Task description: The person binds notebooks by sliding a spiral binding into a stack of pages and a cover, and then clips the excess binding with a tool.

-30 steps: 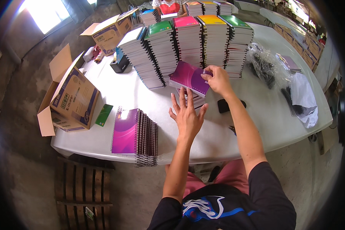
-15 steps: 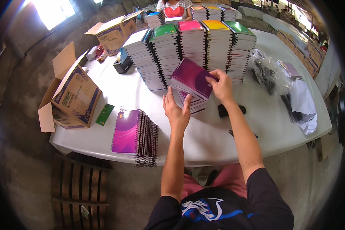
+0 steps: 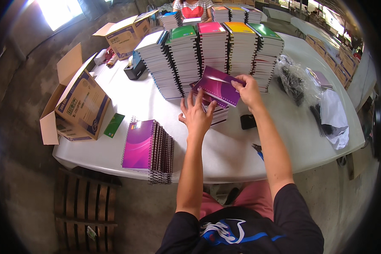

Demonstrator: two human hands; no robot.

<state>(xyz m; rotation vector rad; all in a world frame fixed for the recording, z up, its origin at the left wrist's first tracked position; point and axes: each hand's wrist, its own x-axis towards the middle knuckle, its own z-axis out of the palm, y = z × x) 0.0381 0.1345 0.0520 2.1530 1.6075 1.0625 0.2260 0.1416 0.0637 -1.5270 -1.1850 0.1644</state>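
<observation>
My right hand pinches the right end of a purple-covered notebook, which is tilted and has punched holes along its near edge with no spiral in them. Below it lies a short stack of purple notebooks, partly hidden by my left hand. That hand's fingers are spread, their tips at the notebook's near left edge. To the left, spiral-bound purple notebooks lie piled by the table's front edge. Pliers with blue handles and a small black object rest beside my right forearm.
Tall notebook stacks with green, pink and yellow covers stand behind. Open cartons and a tape dispenser are at left. Clear plastic wrap with black coils lies right. A person is across the table.
The purple notebook has swung flatter and slightly right in my right hand. My left hand's fingers have spread further and moved over its near edge. The pliers show more.
</observation>
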